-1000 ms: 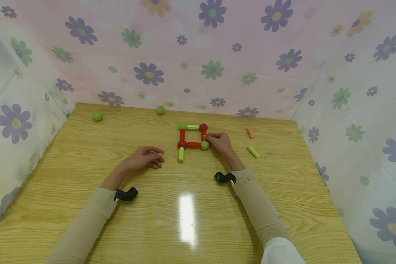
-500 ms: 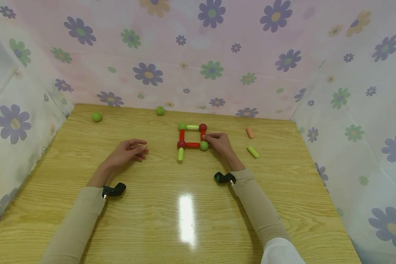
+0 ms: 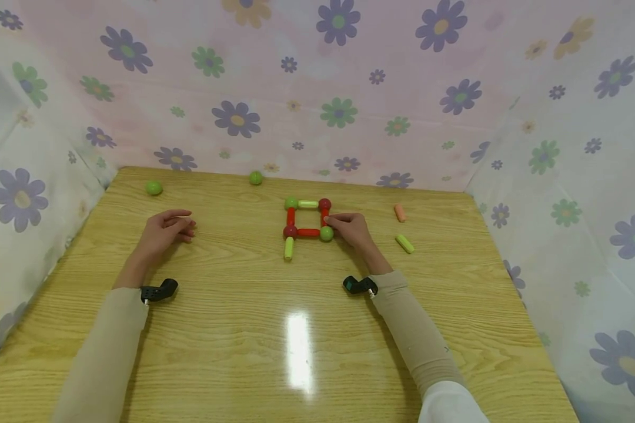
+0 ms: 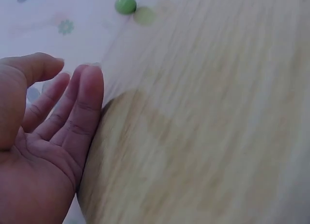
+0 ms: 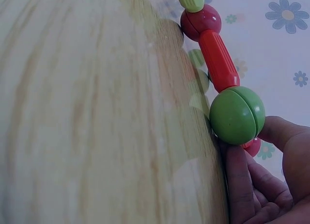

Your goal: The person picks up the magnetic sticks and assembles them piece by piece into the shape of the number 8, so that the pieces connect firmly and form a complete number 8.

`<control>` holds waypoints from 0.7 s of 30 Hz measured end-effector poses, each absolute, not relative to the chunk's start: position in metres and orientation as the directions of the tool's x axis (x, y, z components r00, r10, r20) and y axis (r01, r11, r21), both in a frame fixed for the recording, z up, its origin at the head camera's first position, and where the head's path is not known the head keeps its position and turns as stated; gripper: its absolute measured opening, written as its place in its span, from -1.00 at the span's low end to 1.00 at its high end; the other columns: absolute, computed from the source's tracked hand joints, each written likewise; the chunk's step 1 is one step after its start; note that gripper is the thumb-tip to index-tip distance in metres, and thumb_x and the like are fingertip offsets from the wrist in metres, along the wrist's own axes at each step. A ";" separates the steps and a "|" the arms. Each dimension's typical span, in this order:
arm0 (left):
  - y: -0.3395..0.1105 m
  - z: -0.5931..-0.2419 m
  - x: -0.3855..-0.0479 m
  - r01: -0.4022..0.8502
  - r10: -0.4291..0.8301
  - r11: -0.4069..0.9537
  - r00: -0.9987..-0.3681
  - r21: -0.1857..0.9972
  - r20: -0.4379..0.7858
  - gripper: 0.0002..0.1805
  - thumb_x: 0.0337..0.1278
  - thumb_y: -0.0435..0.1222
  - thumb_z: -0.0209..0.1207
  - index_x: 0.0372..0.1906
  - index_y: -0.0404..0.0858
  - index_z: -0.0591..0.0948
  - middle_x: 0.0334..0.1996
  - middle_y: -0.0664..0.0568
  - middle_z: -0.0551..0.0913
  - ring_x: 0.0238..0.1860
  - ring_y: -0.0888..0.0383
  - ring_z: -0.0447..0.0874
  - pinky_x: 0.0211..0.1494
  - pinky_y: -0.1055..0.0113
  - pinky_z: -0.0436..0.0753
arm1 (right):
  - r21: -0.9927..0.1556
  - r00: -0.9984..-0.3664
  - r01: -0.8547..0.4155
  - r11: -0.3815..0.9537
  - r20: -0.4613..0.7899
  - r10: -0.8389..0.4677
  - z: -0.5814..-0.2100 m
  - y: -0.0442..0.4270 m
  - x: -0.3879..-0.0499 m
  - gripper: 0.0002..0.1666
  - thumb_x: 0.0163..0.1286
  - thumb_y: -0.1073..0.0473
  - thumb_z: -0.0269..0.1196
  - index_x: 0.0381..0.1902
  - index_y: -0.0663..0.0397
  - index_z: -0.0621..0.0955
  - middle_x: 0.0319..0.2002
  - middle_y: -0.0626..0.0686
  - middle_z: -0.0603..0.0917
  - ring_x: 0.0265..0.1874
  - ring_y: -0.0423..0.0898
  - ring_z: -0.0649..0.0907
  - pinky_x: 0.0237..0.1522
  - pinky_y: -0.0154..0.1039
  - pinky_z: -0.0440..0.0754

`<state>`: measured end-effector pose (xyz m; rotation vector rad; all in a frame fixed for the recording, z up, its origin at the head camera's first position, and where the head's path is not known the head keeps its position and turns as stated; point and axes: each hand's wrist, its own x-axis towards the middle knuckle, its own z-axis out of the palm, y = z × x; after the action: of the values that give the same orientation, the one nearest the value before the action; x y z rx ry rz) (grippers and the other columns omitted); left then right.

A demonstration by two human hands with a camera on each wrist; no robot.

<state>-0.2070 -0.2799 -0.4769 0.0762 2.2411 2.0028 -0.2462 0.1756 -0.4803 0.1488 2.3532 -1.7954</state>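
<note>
A square of magnetic-style sticks and balls lies on the wooden table [image 3: 233,329]. Its corners alternate between green balls and dark red balls [image 3: 290,232]. Three sides are red sticks; the far side is a yellow-green stick [image 3: 308,204]. Another yellow-green stick [image 3: 288,248] juts from the near left corner toward the person. My right hand [image 3: 353,228] pinches the right-hand red stick [image 3: 324,213], beside the near right green ball [image 5: 237,115]. Away to the left, my left hand [image 3: 164,235] is over the table with relaxed fingers, holding nothing.
Two loose green balls sit near the back edge, one at the far left [image 3: 154,188] and one nearer the middle [image 3: 256,178]. To the right lie an orange stick [image 3: 399,212] and a yellow-green stick [image 3: 404,244]. Flower-patterned cloth walls [image 3: 275,76] surround the back and sides.
My left hand has moved left and slightly back, away from the square toward the far left green ball. The right hand keeps its pinch and has stayed in place.
</note>
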 end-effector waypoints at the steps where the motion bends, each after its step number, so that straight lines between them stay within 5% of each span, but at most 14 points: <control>1: -0.283 -0.476 -0.210 -0.059 0.113 0.101 -0.991 0.993 -0.070 -0.41 0.55 -0.24 0.06 0.39 -0.60 0.27 -0.26 0.23 0.75 -0.31 0.31 0.73 -0.23 0.43 0.72 | -0.946 -0.979 0.187 0.265 -0.202 -0.028 -0.480 0.176 -0.246 -0.55 0.43 0.05 0.35 0.10 0.28 0.70 0.06 0.26 0.72 -0.28 -0.26 0.71 -0.19 -0.40 0.67; 8: -0.294 -0.455 -0.221 -0.013 -0.019 0.063 -1.000 0.998 -0.012 -0.64 0.47 -0.36 0.12 0.17 -0.54 0.48 -0.37 0.17 0.74 -0.43 0.26 0.72 -0.36 0.43 0.70 | -0.951 -0.980 0.183 0.249 -0.198 -0.036 -0.480 0.176 -0.247 -0.55 0.42 0.05 0.35 0.10 0.29 0.70 0.06 0.26 0.72 -0.29 -0.26 0.73 -0.18 -0.38 0.69; 14: -0.303 -0.446 -0.238 0.100 -0.268 0.358 -0.941 0.928 0.205 -0.85 0.33 -0.35 0.23 -0.05 -0.21 0.66 -0.25 0.36 0.56 -0.29 0.40 0.53 -0.21 0.62 0.52 | -0.951 -0.981 0.172 0.258 -0.190 -0.045 -0.480 0.177 -0.246 -0.56 0.43 0.06 0.35 0.09 0.30 0.70 0.06 0.27 0.72 -0.30 -0.27 0.73 -0.17 -0.39 0.68; 17: -0.311 -0.448 -0.248 0.053 -0.290 0.475 -0.933 0.879 0.213 -0.72 0.37 -0.27 0.21 0.09 -0.25 0.64 0.04 0.18 0.53 -0.07 0.25 0.44 -0.07 0.43 0.45 | -0.951 -0.980 0.178 0.252 -0.195 -0.044 -0.480 0.176 -0.247 -0.55 0.43 0.06 0.35 0.10 0.30 0.70 0.06 0.27 0.72 -0.31 -0.28 0.73 -0.16 -0.38 0.69; 21: -0.321 -0.452 -0.255 -0.007 -0.199 0.563 -0.972 0.827 0.127 -0.49 0.46 -0.22 0.10 0.37 -0.39 0.48 0.45 -0.23 0.28 0.27 -0.19 0.27 0.19 -0.04 0.42 | -0.952 -0.976 0.197 0.233 -0.212 -0.040 -0.480 0.176 -0.247 -0.54 0.42 0.07 0.36 0.11 0.30 0.69 0.07 0.27 0.71 -0.28 -0.26 0.74 -0.13 -0.36 0.70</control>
<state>-0.2548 -0.3214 -0.4523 -0.1974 2.9556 1.5619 -0.2474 0.1757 -0.4798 0.1488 2.3086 -1.8287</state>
